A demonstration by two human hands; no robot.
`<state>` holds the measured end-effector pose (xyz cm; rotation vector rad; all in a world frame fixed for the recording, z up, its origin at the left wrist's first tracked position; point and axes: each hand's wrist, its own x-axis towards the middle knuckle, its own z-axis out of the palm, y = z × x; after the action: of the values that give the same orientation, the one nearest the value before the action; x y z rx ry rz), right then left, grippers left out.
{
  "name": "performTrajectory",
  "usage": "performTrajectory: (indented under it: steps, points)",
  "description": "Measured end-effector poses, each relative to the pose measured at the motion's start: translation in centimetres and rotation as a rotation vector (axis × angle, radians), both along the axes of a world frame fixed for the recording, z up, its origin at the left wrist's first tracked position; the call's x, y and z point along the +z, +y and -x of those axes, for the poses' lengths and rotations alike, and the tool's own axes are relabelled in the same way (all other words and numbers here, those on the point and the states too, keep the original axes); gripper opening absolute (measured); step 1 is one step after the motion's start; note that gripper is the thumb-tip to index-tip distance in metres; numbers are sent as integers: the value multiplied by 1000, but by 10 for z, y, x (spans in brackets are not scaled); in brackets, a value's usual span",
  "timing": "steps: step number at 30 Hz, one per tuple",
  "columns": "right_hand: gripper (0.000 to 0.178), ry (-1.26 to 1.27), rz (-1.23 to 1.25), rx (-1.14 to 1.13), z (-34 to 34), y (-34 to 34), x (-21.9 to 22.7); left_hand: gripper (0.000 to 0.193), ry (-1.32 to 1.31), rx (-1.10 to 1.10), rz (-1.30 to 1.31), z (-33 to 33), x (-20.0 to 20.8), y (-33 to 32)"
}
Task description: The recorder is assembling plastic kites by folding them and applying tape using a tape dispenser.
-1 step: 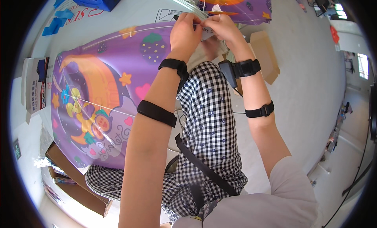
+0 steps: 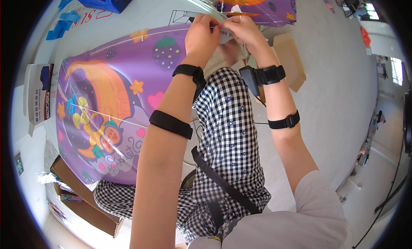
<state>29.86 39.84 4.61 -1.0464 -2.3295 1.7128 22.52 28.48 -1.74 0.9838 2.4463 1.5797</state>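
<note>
Purple, glossy cartoon-printed sheet (image 2: 115,101) spreads left of our fingers (image 2: 208,19); our left hand (image 2: 201,37) and right hand (image 2: 245,31) stay pinched closed, seemingly on its far edge, hardly shifted, so our hold looks steady.

1. On the purple printed sheet (image 2: 136,103), I see looping script at its lower right.
2. On the white surface (image 2: 146,13), large red letters stand near the blue strips (image 2: 62,25).
3. On the carton (image 2: 39,96) at far left, dark lettering runs up the side.
4. On the pale slip (image 2: 225,36) by the right hand (image 2: 245,32) — small dark letters, partly covered.
5. A small green sign (image 2: 18,163) — too tiny for me to read.
</note>
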Motion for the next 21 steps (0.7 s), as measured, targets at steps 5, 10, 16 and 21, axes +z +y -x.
performTrajectory:
  steps: [5, 10, 16, 21]
  points:
    - [25, 150, -138, -123, -7, -5, -8, 12, -17, -8, 4, 3, -1, 0]
    - [32, 203, 169, -135, -24, 6, -14, 18, -30, -16, 7, -1, 6, -2]
    - [36, 226, -44, 3, -34, 2, -15, 23, 15, 15, 49, -6, 11, 0]
    - [37, 224, -202, 17, -30, -3, -18, 18, 34, 61, 60, -6, 8, 3]
